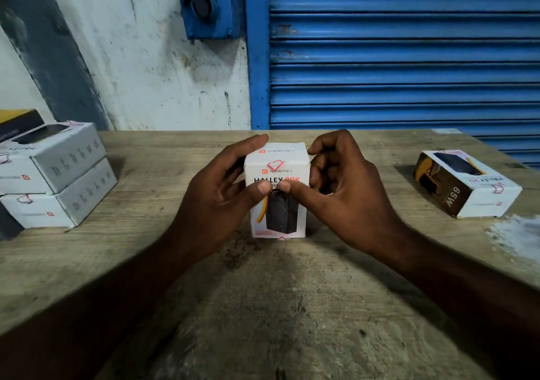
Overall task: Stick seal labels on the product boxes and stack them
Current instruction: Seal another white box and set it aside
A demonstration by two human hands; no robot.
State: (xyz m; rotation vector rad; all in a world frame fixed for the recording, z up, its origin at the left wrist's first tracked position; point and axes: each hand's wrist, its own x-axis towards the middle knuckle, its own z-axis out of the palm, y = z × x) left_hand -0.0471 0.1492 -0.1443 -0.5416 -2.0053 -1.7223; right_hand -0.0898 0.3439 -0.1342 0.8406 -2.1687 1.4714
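Upright box (pixel 279 219) at centre of desk (pixel 263 306); I see left grip (pixel 222 186) and right grip (pixel 344 186) clasping its sides, thumbs meeting on its front. Stack (pixel 55 175) hugs left edge, lone box (pixel 467 184) lies near right edge; bare wood between.

This looks like a small shop or stockroom. A blue metal roller shutter (pixel 403 58) with its blue winding gear (pixel 210 5) stands beside a stained, whitewashed wall (pixel 152 72). A worn wooden counter (pixel 263 306) carries printed retail product boxes (pixel 55 175), two of them stacked at the left.
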